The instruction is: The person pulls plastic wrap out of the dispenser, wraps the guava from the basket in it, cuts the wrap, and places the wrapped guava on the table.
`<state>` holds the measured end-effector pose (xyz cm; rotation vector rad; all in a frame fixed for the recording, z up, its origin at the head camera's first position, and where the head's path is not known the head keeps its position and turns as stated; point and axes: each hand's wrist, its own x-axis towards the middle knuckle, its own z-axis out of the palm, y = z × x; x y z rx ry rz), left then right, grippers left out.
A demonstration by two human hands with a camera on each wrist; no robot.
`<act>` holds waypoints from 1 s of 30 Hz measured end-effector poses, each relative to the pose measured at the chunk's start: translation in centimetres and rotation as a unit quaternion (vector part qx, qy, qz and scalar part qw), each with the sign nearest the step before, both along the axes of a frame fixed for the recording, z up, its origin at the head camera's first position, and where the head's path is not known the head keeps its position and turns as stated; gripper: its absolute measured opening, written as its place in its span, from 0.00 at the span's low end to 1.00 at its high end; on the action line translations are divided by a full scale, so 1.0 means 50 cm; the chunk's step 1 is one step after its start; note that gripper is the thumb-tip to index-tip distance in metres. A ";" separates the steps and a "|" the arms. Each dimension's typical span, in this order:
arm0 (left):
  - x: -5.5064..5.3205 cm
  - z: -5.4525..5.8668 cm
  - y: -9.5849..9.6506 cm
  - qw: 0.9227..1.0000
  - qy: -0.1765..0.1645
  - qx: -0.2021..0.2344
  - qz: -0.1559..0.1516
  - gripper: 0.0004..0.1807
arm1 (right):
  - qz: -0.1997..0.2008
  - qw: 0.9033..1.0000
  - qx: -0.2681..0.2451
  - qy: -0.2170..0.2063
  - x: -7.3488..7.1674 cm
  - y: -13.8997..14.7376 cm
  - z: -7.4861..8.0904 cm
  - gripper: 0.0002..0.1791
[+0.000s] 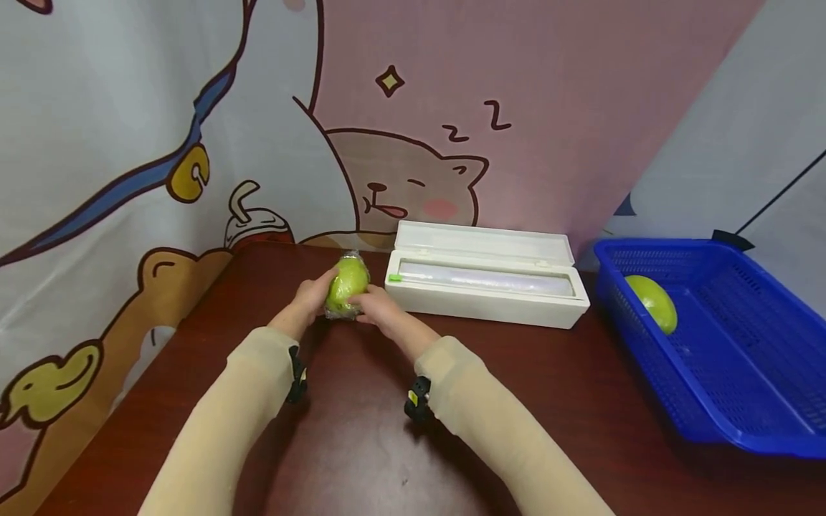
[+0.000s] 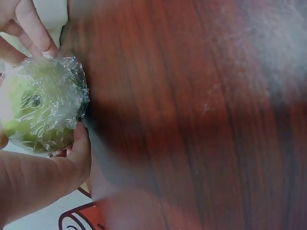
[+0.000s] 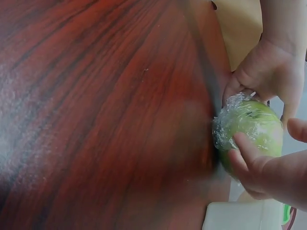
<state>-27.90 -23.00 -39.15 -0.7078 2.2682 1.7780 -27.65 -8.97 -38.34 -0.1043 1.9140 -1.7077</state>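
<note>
A green apple (image 1: 349, 281) in crinkled clear plastic wrap is held between both hands over the far left part of the table. My left hand (image 1: 311, 295) grips its left side; in the left wrist view the left thumb (image 2: 80, 143) lies along the lower edge of the wrap. From the other side my right hand (image 1: 382, 309) holds the apple, its fingers (image 3: 247, 148) against the film in the right wrist view. Bunched film (image 3: 228, 122) gathers at one end of the fruit. A dark dimple shows through the wrap in the left wrist view.
Right of the hands, a white box (image 1: 490, 304) stands with its lid up, a roll of film (image 1: 484, 279) inside and a green slider at its left end. At the far right a blue plastic basket (image 1: 729, 344) holds another green fruit (image 1: 653, 304). A cartoon-printed cloth borders the table.
</note>
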 end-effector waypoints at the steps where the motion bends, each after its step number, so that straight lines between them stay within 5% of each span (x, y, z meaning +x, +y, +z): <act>1: -0.001 -0.001 -0.002 1.000 0.005 -0.003 -0.002 0.39 | -0.002 1.000 -0.006 0.000 -0.001 -0.001 -0.001 0.28; 17: 0.010 -0.005 -0.021 0.995 0.040 -0.023 -0.083 0.36 | 0.003 1.000 -0.018 0.004 0.005 0.005 -0.003 0.32; 30: 0.033 0.018 -0.041 0.995 0.092 -0.040 -0.022 0.37 | 0.011 0.999 -0.043 -0.017 0.023 0.100 0.039 0.27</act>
